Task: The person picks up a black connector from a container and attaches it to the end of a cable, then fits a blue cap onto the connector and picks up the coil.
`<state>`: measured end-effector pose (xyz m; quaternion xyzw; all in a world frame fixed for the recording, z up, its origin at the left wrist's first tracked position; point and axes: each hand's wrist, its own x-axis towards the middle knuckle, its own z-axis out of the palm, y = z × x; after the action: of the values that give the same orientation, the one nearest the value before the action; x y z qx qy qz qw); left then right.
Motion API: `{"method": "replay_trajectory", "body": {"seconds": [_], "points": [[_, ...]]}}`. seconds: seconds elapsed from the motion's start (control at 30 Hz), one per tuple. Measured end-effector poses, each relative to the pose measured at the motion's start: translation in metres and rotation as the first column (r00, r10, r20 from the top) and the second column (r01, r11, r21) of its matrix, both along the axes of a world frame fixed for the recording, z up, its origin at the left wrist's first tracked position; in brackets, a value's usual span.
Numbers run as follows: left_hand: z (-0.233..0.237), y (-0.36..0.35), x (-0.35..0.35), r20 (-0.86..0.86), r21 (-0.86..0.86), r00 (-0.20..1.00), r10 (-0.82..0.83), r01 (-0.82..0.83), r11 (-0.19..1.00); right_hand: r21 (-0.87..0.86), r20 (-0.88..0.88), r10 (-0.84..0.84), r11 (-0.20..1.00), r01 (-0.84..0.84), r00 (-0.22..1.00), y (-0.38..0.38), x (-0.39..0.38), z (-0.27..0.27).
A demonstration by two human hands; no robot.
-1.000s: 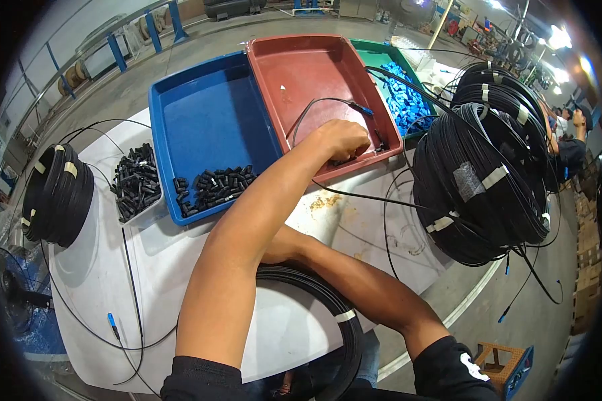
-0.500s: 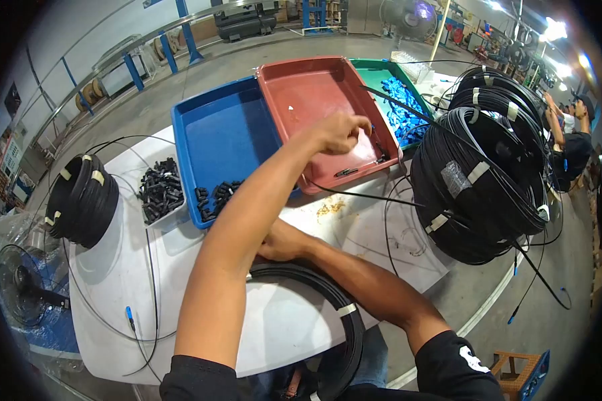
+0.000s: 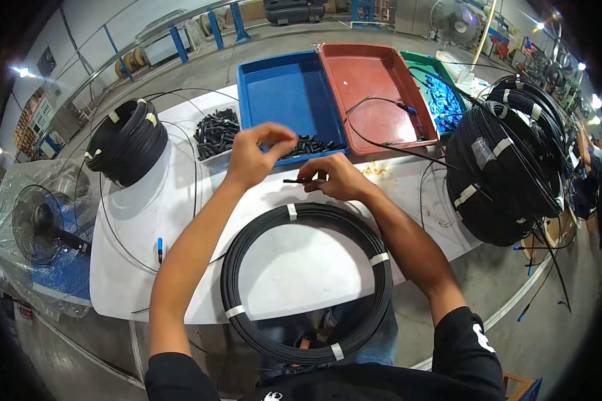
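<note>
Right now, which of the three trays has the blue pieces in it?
The green tray, right end of the row; the blue tray holds black pieces, the red tray no pile.

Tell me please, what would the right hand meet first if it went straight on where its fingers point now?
Probably the left forearm, beyond the small black part the right hand holds; depth is unclear, so it might pass underneath.

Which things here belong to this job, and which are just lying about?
Likely in use:
small black part, in the right hand
banded coil
loose black pieces

Probably just about:
fan at far left
background reels
</note>
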<state>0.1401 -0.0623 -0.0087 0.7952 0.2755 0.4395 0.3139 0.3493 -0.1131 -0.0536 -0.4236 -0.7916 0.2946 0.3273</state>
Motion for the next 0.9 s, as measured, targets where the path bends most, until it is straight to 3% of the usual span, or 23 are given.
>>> {"method": "replay_trajectory", "body": {"seconds": [0.07,0.17,0.33,0.43,0.57,0.9], "points": [[-0.032,-0.002,-0.025,0.065,-0.084,0.998,0.024,-0.018,0.996,0.083,-0.042,0.027,0.996,-0.024,0.999,-0.002,-0.002,-0.002],[-0.063,-0.002,-0.043,0.157,-0.206,0.985,0.069,-0.036,0.978,0.070,-0.013,-0.017,0.997,0.018,1.000,-0.008,-0.009,0.003],[-0.077,-0.016,-0.043,0.339,-0.354,0.939,0.061,0.067,0.933,0.107,-0.078,-0.093,0.989,0.101,0.993,-0.015,-0.008,0.009],[-0.080,-0.024,-0.041,0.357,-0.397,0.932,0.059,0.094,0.913,0.278,-0.021,-0.147,0.949,0.147,0.989,-0.015,-0.004,0.014],[-0.070,-0.032,-0.040,0.368,-0.320,0.929,0.022,0.105,0.942,0.287,-0.049,-0.151,0.945,0.159,0.987,-0.019,-0.008,0.014],[-0.088,-0.026,-0.042,0.388,-0.365,0.920,0.047,0.107,0.925,0.309,-0.020,-0.073,0.948,0.076,0.997,-0.017,-0.009,0.007]]}}
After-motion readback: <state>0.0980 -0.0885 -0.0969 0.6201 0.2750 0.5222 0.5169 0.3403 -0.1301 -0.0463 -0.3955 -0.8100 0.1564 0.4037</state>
